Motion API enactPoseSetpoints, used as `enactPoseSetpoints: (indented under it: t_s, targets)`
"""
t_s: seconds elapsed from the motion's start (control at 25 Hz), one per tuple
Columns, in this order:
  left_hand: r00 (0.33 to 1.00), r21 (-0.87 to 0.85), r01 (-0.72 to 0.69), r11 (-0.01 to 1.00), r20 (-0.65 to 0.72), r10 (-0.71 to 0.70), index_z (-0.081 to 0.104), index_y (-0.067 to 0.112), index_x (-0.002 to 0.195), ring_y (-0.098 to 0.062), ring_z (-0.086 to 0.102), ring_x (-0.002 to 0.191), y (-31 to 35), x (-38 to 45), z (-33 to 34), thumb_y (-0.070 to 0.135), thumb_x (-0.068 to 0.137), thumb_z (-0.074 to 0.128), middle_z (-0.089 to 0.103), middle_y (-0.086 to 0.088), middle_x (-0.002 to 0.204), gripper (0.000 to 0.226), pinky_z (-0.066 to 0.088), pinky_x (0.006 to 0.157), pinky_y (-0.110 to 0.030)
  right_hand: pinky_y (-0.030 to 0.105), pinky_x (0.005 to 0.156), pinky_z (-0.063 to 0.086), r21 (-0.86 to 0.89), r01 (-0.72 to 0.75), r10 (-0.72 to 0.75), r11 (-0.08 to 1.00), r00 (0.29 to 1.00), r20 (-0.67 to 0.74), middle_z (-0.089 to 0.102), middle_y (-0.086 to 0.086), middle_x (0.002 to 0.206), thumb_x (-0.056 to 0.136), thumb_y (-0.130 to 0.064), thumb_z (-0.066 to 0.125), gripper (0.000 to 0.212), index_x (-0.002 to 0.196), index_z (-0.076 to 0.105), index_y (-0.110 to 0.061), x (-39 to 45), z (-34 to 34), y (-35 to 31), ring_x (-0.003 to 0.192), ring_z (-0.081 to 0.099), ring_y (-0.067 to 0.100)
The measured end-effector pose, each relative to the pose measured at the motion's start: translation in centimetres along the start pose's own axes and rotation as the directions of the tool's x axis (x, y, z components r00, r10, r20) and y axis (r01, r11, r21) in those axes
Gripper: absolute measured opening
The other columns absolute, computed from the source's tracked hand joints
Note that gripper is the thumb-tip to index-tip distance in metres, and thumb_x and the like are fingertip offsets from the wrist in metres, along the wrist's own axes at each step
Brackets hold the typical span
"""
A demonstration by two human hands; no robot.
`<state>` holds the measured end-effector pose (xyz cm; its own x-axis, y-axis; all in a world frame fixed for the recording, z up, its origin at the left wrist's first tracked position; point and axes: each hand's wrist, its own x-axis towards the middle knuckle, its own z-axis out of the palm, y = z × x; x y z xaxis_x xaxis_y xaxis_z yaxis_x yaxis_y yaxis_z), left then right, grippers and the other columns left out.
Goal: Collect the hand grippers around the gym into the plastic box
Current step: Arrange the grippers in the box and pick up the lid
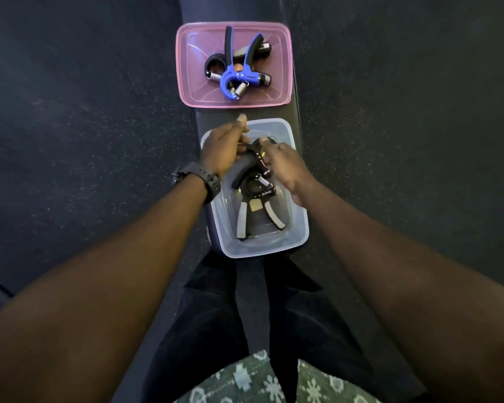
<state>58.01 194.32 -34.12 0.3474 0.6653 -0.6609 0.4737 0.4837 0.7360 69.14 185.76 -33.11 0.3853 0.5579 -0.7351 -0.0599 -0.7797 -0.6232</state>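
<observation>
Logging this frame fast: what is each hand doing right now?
Left hand: grips one handle of the black hand gripper over the clear plastic box.
Right hand: pinches the same gripper.

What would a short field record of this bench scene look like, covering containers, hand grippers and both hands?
surface: dark bench
near container: clear plastic box
in box: black and grey hand gripper
being handled: black hand gripper, over the box
left hand: holds one of its handles
right hand: pinches its other side
far container: pink lid
on lid: blue hand gripper atop black ones
</observation>
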Motion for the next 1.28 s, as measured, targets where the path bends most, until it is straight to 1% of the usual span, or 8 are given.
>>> enactPoseSetpoints:
  t_s: [0.2,0.44,0.56,0.68,0.8,0.96,1.08,1.28]
  targets:
    - [0.985,-0.192,0.147,0.970,-0.058,-0.161,0.068,0.017,0.103,-0.022,0.064,0.093,-1.5,-2.9,-1.0,0.062,0.097,0.033,0.069,-0.007,0.102,0.057,0.052,0.083,-0.039,0.027,0.076,0.044,0.278,-0.204,0.174,0.939,0.976,0.130,0.056,0.005,0.114,0.099,-0.058,0.032,0.061,0.131,0.055,-0.011,-1.9,-1.4,-0.4,0.097,0.053,0.016]
    - [0.985,-0.270,0.019,0.963,-0.161,-0.064,0.068,0.016,0.090,-0.022,0.066,0.079,1.2,-1.6,-3.3,0.069,0.082,0.044,0.070,-0.007,0.089,0.059,0.054,0.070,-0.035,0.035,0.092,0.047,0.253,-0.141,0.104,0.957,0.983,0.153,0.059,0.002,0.105,0.095,-0.067,0.030,0.060,0.116,0.057,-0.018,-0.3,-3.1,-2.7,0.093,0.057,0.016]
    - [0.971,-0.196,-0.106,0.975,-0.230,0.059,0.066,0.015,0.083,-0.018,0.061,0.067,4.5,1.3,-4.3,0.054,0.092,0.051,0.065,-0.006,0.078,0.043,0.049,0.057,-0.027,0.031,0.076,0.049,0.220,-0.017,-0.002,0.975,0.996,0.088,0.065,0.005,0.098,0.095,-0.063,0.038,0.053,0.103,0.061,-0.017,2.5,-4.0,-6.3,0.081,0.060,0.016]
    - [0.966,-0.071,-0.110,0.991,-0.242,0.090,0.063,0.019,0.074,-0.022,0.063,0.066,6.5,6.0,-4.7,0.047,0.087,0.057,0.068,-0.007,0.076,0.032,0.051,0.062,-0.029,0.031,0.064,0.048,0.073,0.146,-0.144,0.987,0.989,-0.028,0.067,0.008,0.086,0.092,-0.038,0.055,0.022,0.084,0.061,-0.018,6.8,-4.1,-9.5,0.069,0.061,0.018]
    - [0.974,0.154,-0.023,0.988,-0.219,0.056,0.064,0.018,0.072,-0.034,0.068,0.092,5.8,11.1,-4.5,0.037,0.078,0.059,0.073,-0.013,0.093,0.021,0.055,0.084,-0.041,0.035,0.084,0.052,-0.275,0.195,-0.233,0.942,0.966,-0.115,0.073,0.007,0.092,0.084,-0.024,0.059,0.015,0.070,0.065,-0.023,10.9,-3.4,-11.2,0.092,0.069,0.026]
    - [0.975,0.389,-0.017,0.921,-0.198,0.102,0.070,0.007,0.082,-0.038,0.064,0.094,4.4,14.3,-3.4,0.008,0.086,0.052,0.069,-0.022,0.097,0.019,0.050,0.082,-0.038,0.028,0.092,0.045,-0.693,0.186,-0.280,0.697,0.960,-0.024,0.065,0.013,0.125,0.092,-0.025,0.059,0.020,0.105,0.069,-0.013,15.7,-1.5,-10.5,0.117,0.060,0.031]
    - [0.960,0.387,-0.001,0.922,-0.257,0.109,0.072,0.003,0.104,-0.035,0.065,0.104,4.0,15.2,-2.7,0.004,0.086,0.053,0.071,-0.021,0.109,0.026,0.047,0.077,-0.033,0.022,0.079,0.046,-0.748,0.204,-0.296,0.632,0.955,0.010,0.065,0.016,0.113,0.092,-0.028,0.063,0.012,0.082,0.063,-0.020,17.7,-1.0,-9.9,0.105,0.062,0.028]
    - [0.963,0.389,-0.030,0.921,-0.235,0.131,0.075,0.008,0.095,-0.027,0.068,0.090,4.4,14.7,-1.6,0.003,0.072,0.069,0.074,-0.016,0.099,0.024,0.047,0.067,-0.025,0.025,0.094,0.046,-0.714,0.170,-0.336,0.680,0.937,-0.097,0.067,0.008,0.125,0.085,-0.025,0.068,0.036,0.118,0.070,-0.011,17.9,-1.6,-9.8,0.117,0.062,0.025]
